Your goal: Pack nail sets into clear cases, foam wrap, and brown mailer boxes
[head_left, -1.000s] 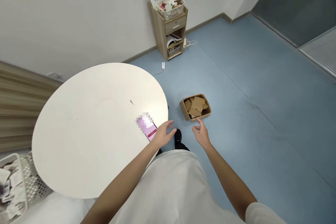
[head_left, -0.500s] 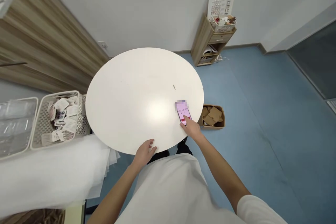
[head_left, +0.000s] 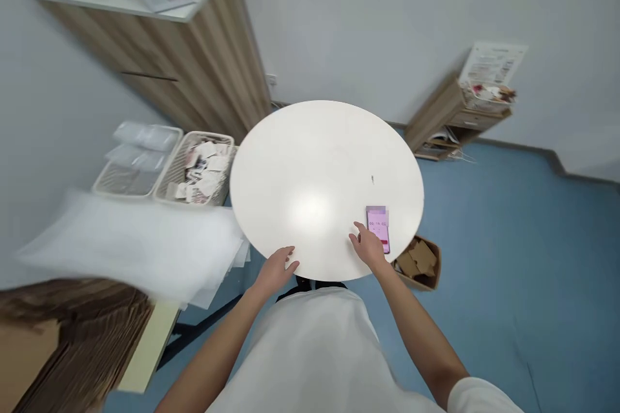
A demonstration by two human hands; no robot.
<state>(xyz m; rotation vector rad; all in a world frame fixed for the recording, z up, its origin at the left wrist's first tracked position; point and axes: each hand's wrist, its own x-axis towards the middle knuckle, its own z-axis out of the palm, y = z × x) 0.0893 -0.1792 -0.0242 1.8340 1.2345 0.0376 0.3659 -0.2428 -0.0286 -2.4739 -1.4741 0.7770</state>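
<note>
A round white table (head_left: 320,161) stands in front of me. A phone with a pink lit screen (head_left: 378,230) lies near its right front edge. My right hand (head_left: 369,246) hovers over the table just left of the phone, fingers loosely spread, holding nothing. My left hand (head_left: 277,267) rests at the table's near edge with its fingers stretched out, also holding nothing.
A cardboard box of brown pieces (head_left: 419,262) sits on the blue floor right of the table. To the left are white foam sheets (head_left: 135,245), two mesh baskets (head_left: 194,171) and stacked cardboard (head_left: 62,335). A wooden cabinet (head_left: 194,58) and a small shelf unit (head_left: 455,119) stand along the wall.
My view has swung left. The right hand went from near the floor box to touching the phone, then drew back to its left. The left hand moved to the table's near edge.
</note>
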